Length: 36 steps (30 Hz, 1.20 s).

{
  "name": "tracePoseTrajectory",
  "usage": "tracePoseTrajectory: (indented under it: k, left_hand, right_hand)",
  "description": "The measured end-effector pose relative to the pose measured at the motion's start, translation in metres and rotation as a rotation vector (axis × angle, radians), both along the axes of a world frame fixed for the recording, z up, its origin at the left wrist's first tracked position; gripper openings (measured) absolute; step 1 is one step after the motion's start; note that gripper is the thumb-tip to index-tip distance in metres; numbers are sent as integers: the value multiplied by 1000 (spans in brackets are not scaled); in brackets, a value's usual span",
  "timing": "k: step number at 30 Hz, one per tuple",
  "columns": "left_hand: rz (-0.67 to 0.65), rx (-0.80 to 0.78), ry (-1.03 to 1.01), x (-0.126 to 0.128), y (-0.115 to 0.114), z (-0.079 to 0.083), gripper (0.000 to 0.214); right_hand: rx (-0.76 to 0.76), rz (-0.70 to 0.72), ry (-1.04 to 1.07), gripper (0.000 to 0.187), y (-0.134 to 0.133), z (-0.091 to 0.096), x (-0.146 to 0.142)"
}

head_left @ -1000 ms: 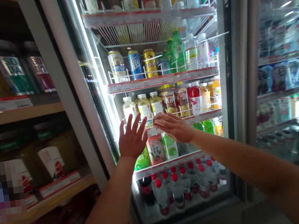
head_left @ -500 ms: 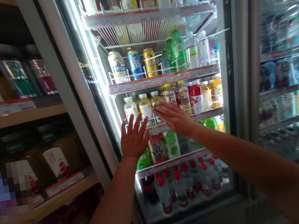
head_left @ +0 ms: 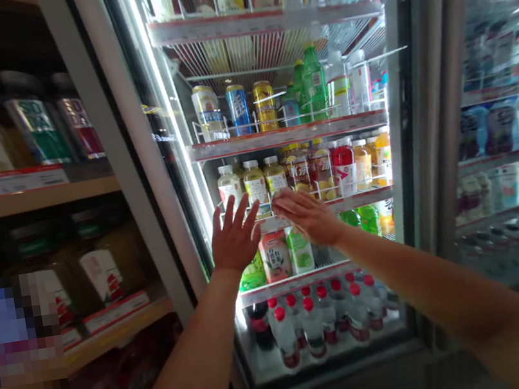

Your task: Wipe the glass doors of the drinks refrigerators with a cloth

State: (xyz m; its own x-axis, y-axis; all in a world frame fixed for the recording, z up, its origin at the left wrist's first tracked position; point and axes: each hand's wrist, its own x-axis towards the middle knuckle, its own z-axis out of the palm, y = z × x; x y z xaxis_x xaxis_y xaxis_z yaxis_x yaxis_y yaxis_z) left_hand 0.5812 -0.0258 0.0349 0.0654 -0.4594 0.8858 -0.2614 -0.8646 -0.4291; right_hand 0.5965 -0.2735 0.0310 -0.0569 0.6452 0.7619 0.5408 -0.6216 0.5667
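Observation:
Both my arms reach into an open drinks fridge. My left hand (head_left: 234, 237) is raised with its fingers spread, palm toward the shelves, holding nothing, just below a row of pale yellow bottles (head_left: 254, 182). My right hand (head_left: 305, 213) lies flat, fingers stretched out to the left, over the front rail of the third shelf (head_left: 357, 198), right beneath those bottles. Under the hands stand a pink carton (head_left: 274, 256) and a green one (head_left: 299, 248).
The fridge's open glass door (head_left: 154, 139) stands at the left, with wooden shelves of jars (head_left: 35, 130) beyond it. Cans (head_left: 237, 108) and green bottles (head_left: 313, 82) fill the shelf above, red-capped bottles (head_left: 321, 318) the bottom. A closed fridge door (head_left: 502, 119) is at the right.
My right hand rose a little toward the yellow bottles, then sank back to the shelf rail. My left hand stayed open and shifted slightly right. The view drifted a bit.

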Motion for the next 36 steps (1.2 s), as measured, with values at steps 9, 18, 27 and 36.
tracePoseTrajectory:
  k: [9, 18, 27, 36]
  left_hand:
    - [-5, -2, 6, 0, 0, 0, 73]
    - [-10, 2, -5, 1, 0, 0, 77]
    - [-10, 1, -3, 2, -1, 0, 77]
    - [-24, -2, -14, 3, -1, 2, 78]
  right_hand:
    - [-344, 112, -5, 45, 0, -51, -4]
    - [-132, -19, -3, 49, -45, -55, -6]
    - [81, -168, -3, 55, -96, -62, 0]
    - [-153, -185, -45, 57, -131, -78, 2]
